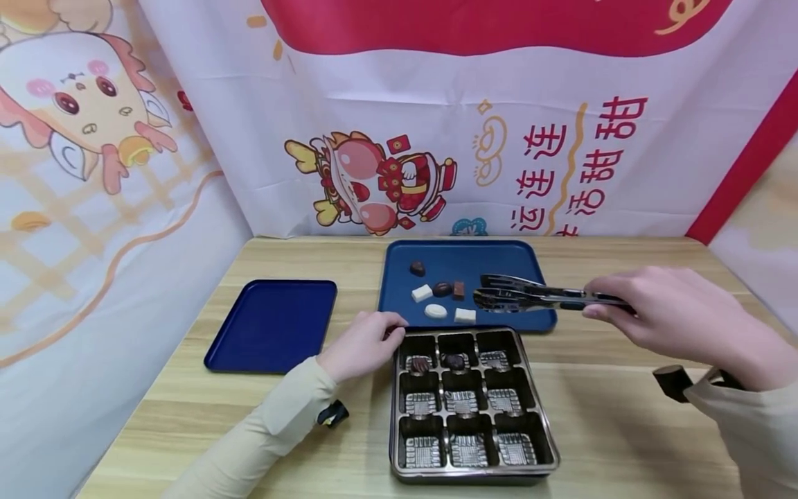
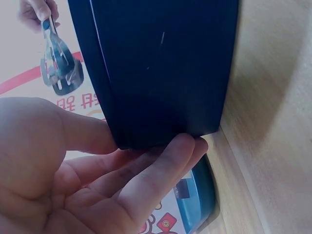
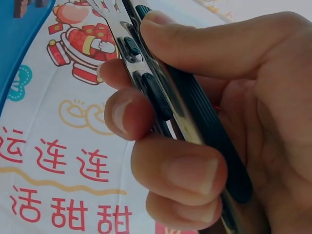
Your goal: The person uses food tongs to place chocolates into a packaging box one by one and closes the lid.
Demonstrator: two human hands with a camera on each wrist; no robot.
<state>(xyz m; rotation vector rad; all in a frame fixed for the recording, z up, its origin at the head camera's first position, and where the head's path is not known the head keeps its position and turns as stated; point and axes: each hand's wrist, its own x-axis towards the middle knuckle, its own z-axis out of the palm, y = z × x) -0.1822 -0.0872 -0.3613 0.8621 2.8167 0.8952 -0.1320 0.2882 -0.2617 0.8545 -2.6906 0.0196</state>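
Note:
My right hand grips a pair of metal tongs with dark handle pads, thumb on one arm and fingers curled round the other. The tong heads hang over the right part of the blue tray, beside several chocolates; nothing shows between them. On that tray lie a brown square chocolate, a white oval chocolate and other dark and white ones. At its far left corner, the chocolate box is held by my left hand, thumb and fingers on either side of the corner.
The box is divided into several square compartments; two dark chocolates sit in its far row, left and middle. A smaller dark blue tray lies left on the wooden table. A printed cloth hangs behind the table.

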